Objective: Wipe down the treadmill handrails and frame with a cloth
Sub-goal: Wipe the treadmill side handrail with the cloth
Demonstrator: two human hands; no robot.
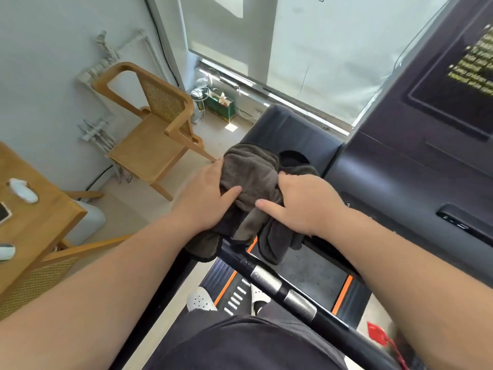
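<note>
Fingers (213, 167) of left hand (204, 194) and right hand (302, 202) clutch cloth (249, 172) beside cup holder (293, 157).

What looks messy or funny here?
Nothing looks broken or spilled. The cloth is bunched up and droops over the handrail, which is normal for wiping. A tangle of wires sits below the window, and a red tag lies loose near the handrail's near end.
</note>
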